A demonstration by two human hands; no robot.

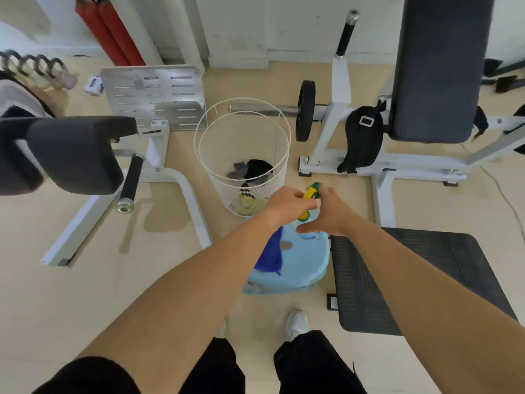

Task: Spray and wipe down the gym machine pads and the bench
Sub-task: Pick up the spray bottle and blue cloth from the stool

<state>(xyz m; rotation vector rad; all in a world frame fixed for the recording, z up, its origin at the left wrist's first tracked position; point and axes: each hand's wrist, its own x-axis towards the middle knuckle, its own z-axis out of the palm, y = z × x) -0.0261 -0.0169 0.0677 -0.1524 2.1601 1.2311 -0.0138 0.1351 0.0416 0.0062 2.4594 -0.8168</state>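
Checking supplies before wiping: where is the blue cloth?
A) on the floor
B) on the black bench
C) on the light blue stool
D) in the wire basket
C: the cloth lies draped over the left part of the stool, outside the basket.

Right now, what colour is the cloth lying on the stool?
Dark blue. The cloth is draped on the light blue stool; the head view shows it.
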